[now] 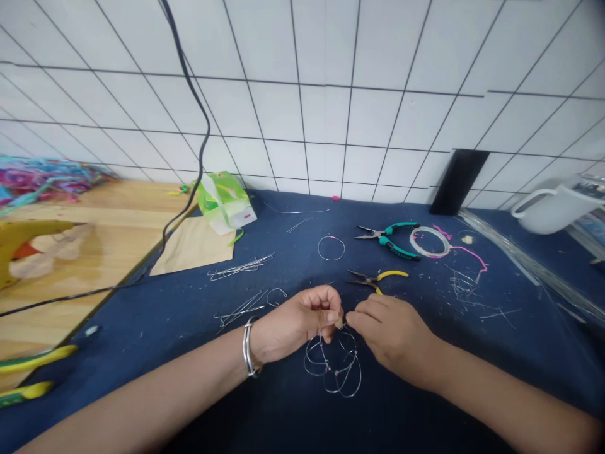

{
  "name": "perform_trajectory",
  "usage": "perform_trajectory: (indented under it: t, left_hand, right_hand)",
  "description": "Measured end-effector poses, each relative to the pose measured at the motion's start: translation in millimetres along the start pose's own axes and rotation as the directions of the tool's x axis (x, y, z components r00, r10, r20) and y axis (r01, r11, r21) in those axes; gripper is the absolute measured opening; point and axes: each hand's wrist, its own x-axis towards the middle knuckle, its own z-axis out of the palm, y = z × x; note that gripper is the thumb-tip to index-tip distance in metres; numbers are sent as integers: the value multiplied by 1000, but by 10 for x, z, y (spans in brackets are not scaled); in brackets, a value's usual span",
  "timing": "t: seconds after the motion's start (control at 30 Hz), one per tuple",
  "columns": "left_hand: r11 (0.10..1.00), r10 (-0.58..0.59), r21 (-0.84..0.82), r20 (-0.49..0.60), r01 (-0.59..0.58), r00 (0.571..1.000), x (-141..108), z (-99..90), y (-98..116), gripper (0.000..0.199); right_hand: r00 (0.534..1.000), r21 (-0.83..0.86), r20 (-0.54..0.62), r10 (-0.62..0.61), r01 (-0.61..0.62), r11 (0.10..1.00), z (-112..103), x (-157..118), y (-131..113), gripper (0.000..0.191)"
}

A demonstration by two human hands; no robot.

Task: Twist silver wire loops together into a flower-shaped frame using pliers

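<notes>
A piece of looped silver wire [337, 372] with small pink beads hangs below my hands, over the dark blue cloth. My left hand [307, 315], with silver bangles at the wrist, pinches the top of the wire between thumb and fingers. Close on its right, my right hand [390, 331] has its fingers closed at the same end of the wire; their tips are partly hidden. Just beyond the hands lie yellow-handled pliers [393, 273]. A single wire ring [331, 258] with pink beads rests farther back.
Teal-handled pliers [397, 239] and a white ring-shaped spool [430, 242] with pink cord lie back right. Loose wires [243, 267] are at left, near a green packet [224, 200]. A black cable [204, 139] crosses the left side; a yellow glue gun [19, 243] sits far left.
</notes>
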Motion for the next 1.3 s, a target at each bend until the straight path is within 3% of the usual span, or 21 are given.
perform_trajectory:
  t: [0.33,0.83,1.07,1.3]
  left_hand:
    - [995,-83,-47,121,89,989,29,-83,20,3]
    - [994,-75,-73,107,83,991,13,-106,15,6]
    - [997,-73,-27,84,76,994,9,-68,27,6]
    - [994,-82,83,47,78,996,6,-37,20,9]
  right_hand:
    - [998,125,-37,50,-45,991,72,-1,-12,22]
    - [992,132,40,123,-127,983,94,-38,70,14]
    - [945,454,77,317,-317,833,-56,56,45,9]
    - [875,545,175,451,-468,696,-122,95,-4,12]
